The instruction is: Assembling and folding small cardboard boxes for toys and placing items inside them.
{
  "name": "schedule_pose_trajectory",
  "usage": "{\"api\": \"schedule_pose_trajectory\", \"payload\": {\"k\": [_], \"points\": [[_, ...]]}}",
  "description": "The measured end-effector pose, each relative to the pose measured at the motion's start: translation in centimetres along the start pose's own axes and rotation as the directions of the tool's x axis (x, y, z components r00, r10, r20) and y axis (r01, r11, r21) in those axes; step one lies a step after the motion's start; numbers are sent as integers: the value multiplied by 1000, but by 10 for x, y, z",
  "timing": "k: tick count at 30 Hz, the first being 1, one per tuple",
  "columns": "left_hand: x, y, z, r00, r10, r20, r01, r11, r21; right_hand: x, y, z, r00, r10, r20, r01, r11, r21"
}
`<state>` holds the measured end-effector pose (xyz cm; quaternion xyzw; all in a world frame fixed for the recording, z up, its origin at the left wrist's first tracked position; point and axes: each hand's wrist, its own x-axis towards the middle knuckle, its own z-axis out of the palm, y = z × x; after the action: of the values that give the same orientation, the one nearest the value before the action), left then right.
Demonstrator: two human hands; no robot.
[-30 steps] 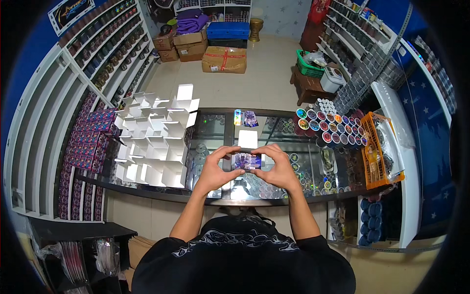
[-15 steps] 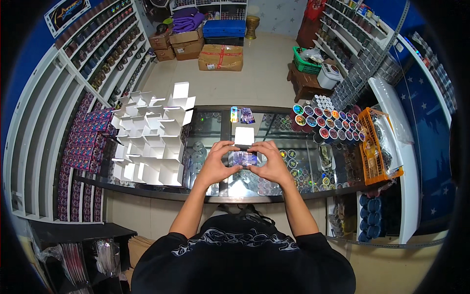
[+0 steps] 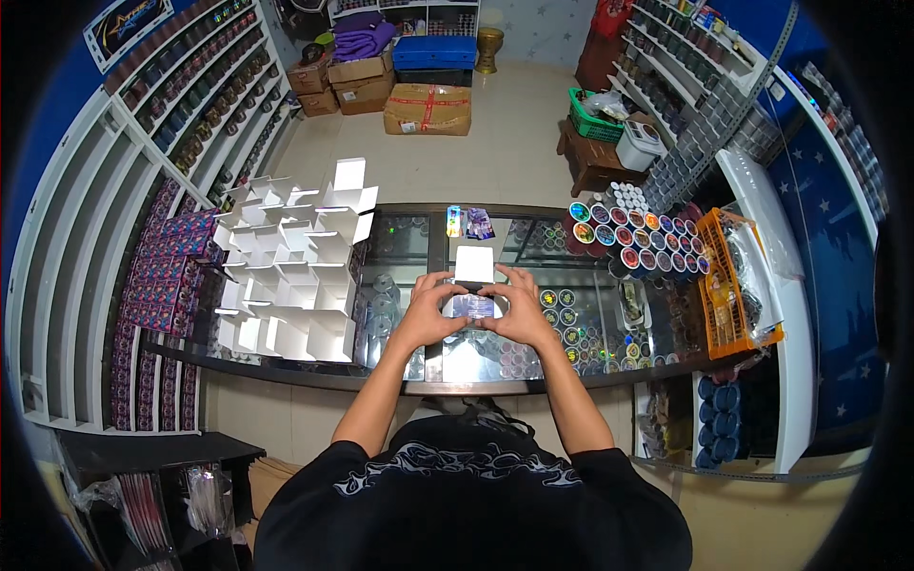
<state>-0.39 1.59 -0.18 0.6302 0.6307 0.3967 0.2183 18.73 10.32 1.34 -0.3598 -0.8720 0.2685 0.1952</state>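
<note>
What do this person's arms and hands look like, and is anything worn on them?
Both forearms are bare from the elbow down. The left hand and right hand show no gloves, and no rings or watch can be made out. The short sleeves belong to a black T-shirt with a pale, flame-like pattern across the shoulders.

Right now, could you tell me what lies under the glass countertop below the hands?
Through the glass countertop, round colourful containers show on a shelf inside the case. The hands, left and right, and the small box cover the part beneath them.
</note>
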Motion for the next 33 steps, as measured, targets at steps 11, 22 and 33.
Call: {"api": "schedule_pose_trajectory", "payload": {"k": [11,22,33], "points": [[1,-5,1,1000,-21,-7,21,1000,-17,15,13,15,988,151,-27,-147,981,126],[4,-2,0,999,-42,24,42,999,-6,19,21,25,982,184,-40,-176,973,146],[2,-8,6,997,-69,-18,68,997,-24,18,18,26,983,179,-33,-175,980,97]]}}
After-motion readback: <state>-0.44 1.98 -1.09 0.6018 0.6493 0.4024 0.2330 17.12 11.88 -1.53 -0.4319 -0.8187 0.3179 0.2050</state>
